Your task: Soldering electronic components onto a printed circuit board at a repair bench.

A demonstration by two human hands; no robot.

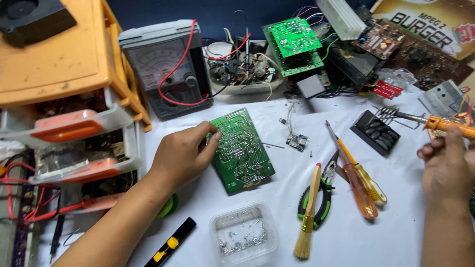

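A green circuit board (241, 148) lies solder side up on the white table cover, a little left of centre. My left hand (184, 154) grips its left edge, fingers curled over the rim. My right hand (448, 165) is at the far right, holding the orange handle of a soldering iron (448, 124). The iron's metal tip rests in the coiled holder of a black stand (377, 131) with a dark sponge tray.
Two screwdrivers (357, 180), pliers (324, 190) and a small brush (309, 212) lie right of the board. A clear tub of metal bits (242, 235) sits in front. An analog multimeter (166, 66), a parts tray (242, 74), more circuit boards (294, 42) and an orange drawer unit (64, 89) crowd the back and left.
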